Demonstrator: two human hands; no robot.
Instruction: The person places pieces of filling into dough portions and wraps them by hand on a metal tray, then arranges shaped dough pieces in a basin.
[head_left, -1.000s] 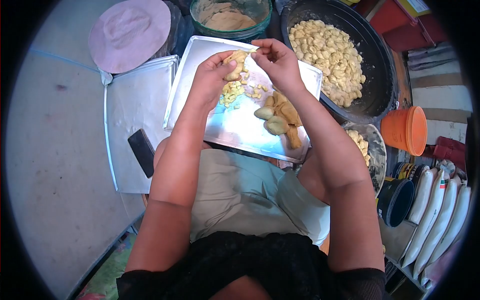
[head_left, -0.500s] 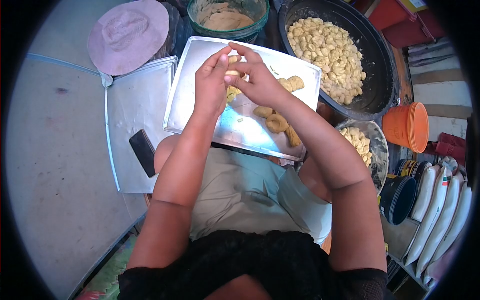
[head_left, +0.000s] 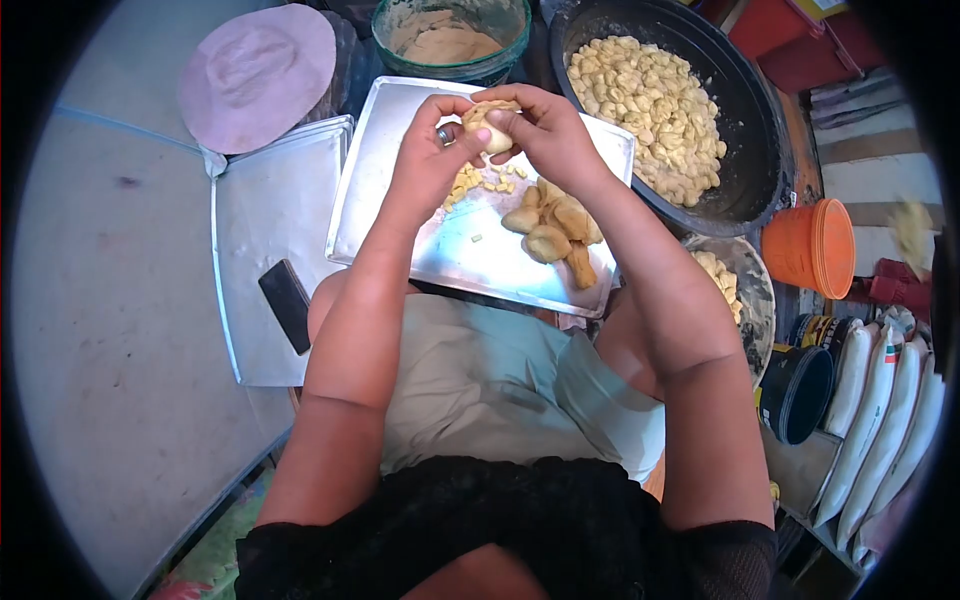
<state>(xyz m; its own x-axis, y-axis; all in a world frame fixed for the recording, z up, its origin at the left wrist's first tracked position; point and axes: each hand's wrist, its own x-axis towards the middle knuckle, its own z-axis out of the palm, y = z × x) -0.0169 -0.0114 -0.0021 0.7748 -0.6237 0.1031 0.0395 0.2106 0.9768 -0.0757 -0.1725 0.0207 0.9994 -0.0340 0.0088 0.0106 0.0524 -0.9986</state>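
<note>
The left hand (head_left: 440, 143) and right hand (head_left: 545, 128), a little apart one second ago, now meet with half-curled fingers around one pale-yellow, rounded dough lump (head_left: 498, 143), above the silver rectangular metal tray (head_left: 375, 200). Both seem to be working it together.

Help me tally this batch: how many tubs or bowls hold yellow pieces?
2: the large black tub beyond and right of the tray, and the smaller bowl beside the right forearm, which partly hides it. Others may be hidden.
</note>
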